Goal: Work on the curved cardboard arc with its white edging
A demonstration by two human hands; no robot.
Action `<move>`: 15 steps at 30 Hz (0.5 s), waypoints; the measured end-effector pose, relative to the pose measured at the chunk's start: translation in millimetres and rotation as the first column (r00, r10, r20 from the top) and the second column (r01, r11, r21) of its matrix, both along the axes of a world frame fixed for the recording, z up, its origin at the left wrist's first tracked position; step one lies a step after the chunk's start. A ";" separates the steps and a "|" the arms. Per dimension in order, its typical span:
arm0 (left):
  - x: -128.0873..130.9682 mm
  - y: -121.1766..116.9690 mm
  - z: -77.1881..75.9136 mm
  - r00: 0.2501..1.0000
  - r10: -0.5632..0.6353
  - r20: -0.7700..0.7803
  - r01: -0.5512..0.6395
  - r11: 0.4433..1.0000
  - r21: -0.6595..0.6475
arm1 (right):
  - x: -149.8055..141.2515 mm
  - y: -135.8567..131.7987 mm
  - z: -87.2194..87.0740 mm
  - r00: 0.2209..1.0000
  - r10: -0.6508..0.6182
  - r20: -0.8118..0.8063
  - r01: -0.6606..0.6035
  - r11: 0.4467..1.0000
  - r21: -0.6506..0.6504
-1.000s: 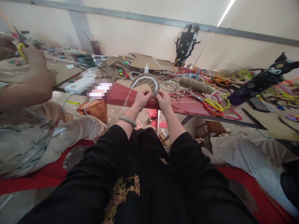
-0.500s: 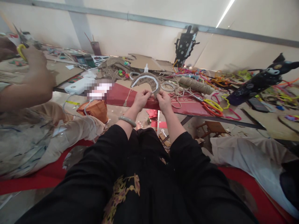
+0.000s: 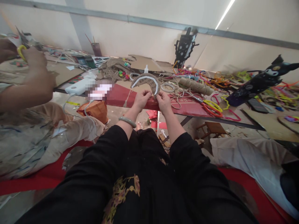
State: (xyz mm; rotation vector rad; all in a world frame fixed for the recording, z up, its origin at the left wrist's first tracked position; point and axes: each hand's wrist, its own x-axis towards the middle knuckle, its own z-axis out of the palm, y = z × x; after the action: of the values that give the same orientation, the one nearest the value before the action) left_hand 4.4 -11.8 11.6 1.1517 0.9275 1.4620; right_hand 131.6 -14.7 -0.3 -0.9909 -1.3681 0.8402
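Note:
My left hand [image 3: 141, 99] and my right hand [image 3: 163, 101] meet at the lower end of a curved cardboard crescent [image 3: 145, 79] with a white inner strip and twine wound round its edge. Both hands pinch that end, fingers closed, just above the red sheet [image 3: 187, 105] lying on the table's near edge. A pale green bangle [image 3: 127, 121] circles my left wrist. My black-clad knees fill the lower part of the view.
A co-worker's hand [image 3: 35, 71] at far left holds yellow-handled scissors [image 3: 20, 49]. On the table lie a twine spool [image 3: 195, 85], yellow and red scissors [image 3: 211, 105], a glue bottle [image 3: 146, 68], coloured pipe cleaners [image 3: 210, 79] and black figures [image 3: 259, 81]. A small wooden stool [image 3: 210, 127] stands under the table.
My hands stay pinched on the crescent's end with only tiny finger shifts. The co-worker's hand with the scissors has moved slightly.

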 end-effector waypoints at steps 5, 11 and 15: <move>-1.0 -0.3 -1.6 0.999 -0.001 -0.039 0.002 1.000 0.031 | -0.1 0.5 -0.7 1.000 -0.001 -0.004 0.001 1.000 0.005; -0.3 -1.4 -0.9 0.997 -0.024 -0.067 0.028 0.998 0.059 | 0.8 2.9 -4.2 1.000 -0.018 -0.016 0.019 1.000 0.012; 0.4 -2.9 2.4 0.996 -0.028 -0.087 0.033 0.998 0.053 | 1.6 4.8 -6.9 0.999 -0.028 -0.016 0.029 0.999 0.017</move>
State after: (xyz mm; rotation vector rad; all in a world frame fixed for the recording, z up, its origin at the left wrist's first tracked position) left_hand 4.8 -14.7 14.0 1.2725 0.9302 1.4296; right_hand 133.2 -10.0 -7.2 -0.9866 -1.3433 0.8120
